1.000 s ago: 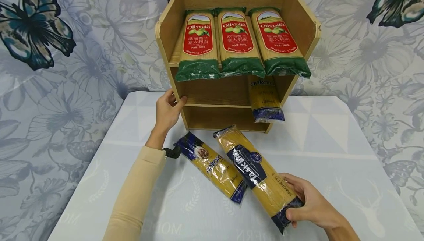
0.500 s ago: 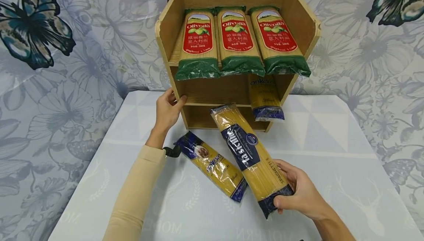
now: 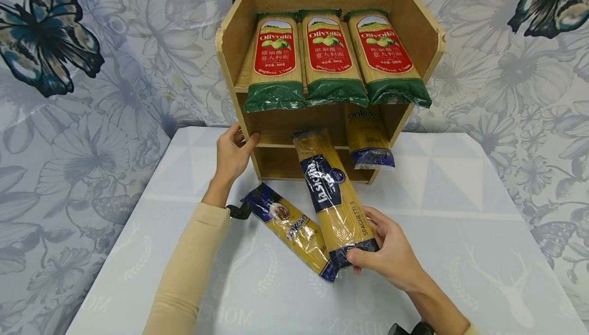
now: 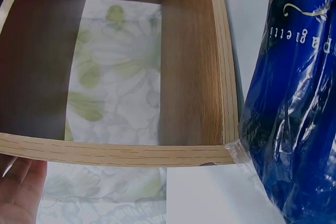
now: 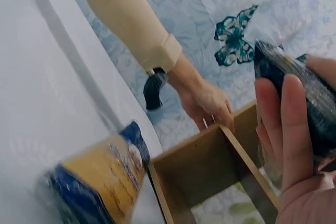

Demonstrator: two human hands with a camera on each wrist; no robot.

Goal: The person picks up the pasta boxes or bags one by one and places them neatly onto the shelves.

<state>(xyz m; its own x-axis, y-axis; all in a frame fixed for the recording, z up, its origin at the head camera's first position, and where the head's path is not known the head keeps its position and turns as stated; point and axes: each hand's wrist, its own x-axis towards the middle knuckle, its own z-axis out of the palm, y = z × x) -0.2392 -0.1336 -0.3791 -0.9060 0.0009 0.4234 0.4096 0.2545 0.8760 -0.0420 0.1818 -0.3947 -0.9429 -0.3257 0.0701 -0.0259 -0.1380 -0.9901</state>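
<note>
A wooden shelf (image 3: pixel 322 177) stands at the back of the table. My left hand (image 3: pixel 234 153) grips its left side panel, thumb at the front edge; in the left wrist view only some fingers (image 4: pixel 23 187) show beside the wood. My right hand (image 3: pixel 384 248) holds a yellow spaghetti packet (image 3: pixel 340 197) with a dark blue label by its near end. That packet tilts up, its far end in front of the middle level's opening. Below it, a second spaghetti packet (image 3: pixel 294 230) marked "ankara" lies on the table, its right end partly covered.
Three green-ended spaghetti packets (image 3: pixel 330 53) fill the top level side by side. Another yellow packet (image 3: pixel 368 138) lies at the right of the middle level, its blue end sticking out. A patterned cloth (image 3: pixel 115 69) hangs behind the white table (image 3: pixel 460 253).
My right hand has carried the held spaghetti packet leftward and away from me, its far end rising to the middle level. The left hand and the other packets have stayed put.
</note>
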